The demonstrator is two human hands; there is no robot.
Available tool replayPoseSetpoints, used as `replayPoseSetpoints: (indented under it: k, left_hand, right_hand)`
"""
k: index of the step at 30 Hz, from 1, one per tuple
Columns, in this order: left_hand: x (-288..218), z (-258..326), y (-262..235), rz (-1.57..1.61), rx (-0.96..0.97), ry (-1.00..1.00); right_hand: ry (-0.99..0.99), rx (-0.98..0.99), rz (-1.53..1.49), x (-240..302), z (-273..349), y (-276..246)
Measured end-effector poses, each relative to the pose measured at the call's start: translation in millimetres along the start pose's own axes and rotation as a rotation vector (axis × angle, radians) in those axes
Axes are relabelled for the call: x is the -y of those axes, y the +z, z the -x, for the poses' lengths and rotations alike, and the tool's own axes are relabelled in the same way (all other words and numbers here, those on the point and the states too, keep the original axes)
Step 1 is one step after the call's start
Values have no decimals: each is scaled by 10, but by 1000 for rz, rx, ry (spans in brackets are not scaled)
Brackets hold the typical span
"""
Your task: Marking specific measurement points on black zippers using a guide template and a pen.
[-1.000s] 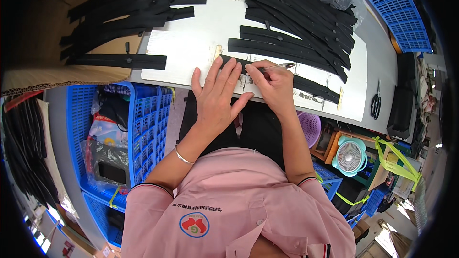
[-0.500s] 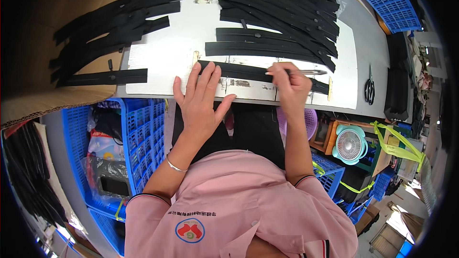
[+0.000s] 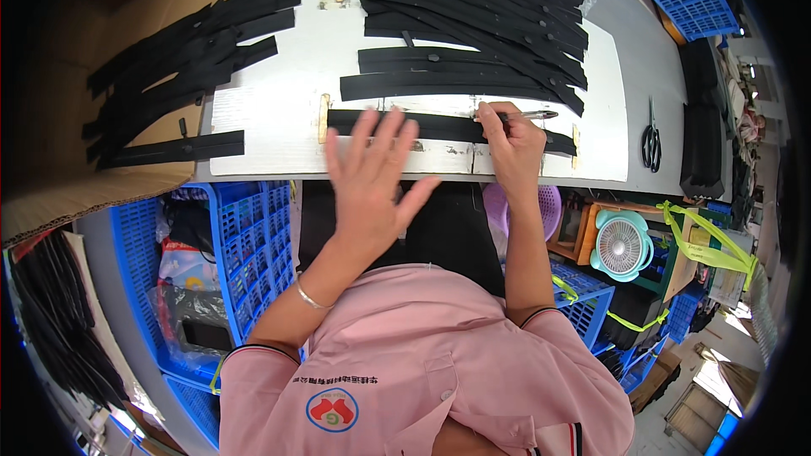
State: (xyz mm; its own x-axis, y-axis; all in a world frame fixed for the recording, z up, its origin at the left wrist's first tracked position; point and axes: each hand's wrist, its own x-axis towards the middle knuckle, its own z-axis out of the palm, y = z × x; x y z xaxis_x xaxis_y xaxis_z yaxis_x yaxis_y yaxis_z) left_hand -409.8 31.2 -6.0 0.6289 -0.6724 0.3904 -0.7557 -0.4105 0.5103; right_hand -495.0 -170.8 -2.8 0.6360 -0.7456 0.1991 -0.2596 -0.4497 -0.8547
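A black zipper (image 3: 448,127) lies straight across the white board (image 3: 279,139) in front of me, between two small wooden blocks. My left hand (image 3: 372,181) is open, fingers spread and slightly blurred, over the zipper's left part; whether it touches cannot be made out. In my right hand (image 3: 515,148) a pen (image 3: 530,115) is pinched, its clear barrel pointing right, beside the zipper's right half. The pen's tip is hidden by my fingers. Beyond them lie single black zippers (image 3: 422,87) and a large pile of zippers (image 3: 473,13).
More zippers (image 3: 186,42) lie at the left, partly over a cardboard box (image 3: 51,177). Black scissors (image 3: 650,148) rest on the right of the table. Blue crates (image 3: 253,245) stand below the table edge, and a small turquoise fan (image 3: 623,245) sits lower right.
My left hand has moved right along the zipper, its fingers spreading. My right hand keeps the pen near the same part of the zipper. The whole view has shifted slightly.
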Motion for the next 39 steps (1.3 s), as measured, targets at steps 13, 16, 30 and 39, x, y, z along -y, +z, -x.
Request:
replayPoseSetpoints:
  k: [13,16,30,39]
  left_hand:
    - [-265,-184,316,152,53,113]
    - [-268,-187,336,145,38,113]
    - [-278,-193,349,80,44,145]
    - [-392,-257,383,102,36,104]
  right_hand:
    - [-53,59,-83,-40,23,-73]
    - [-81,107,-74,-92,26,-95]
    - [23,-24,-283,-24,85,-504]
    - [111,-131,-225,-577,-114,-992]
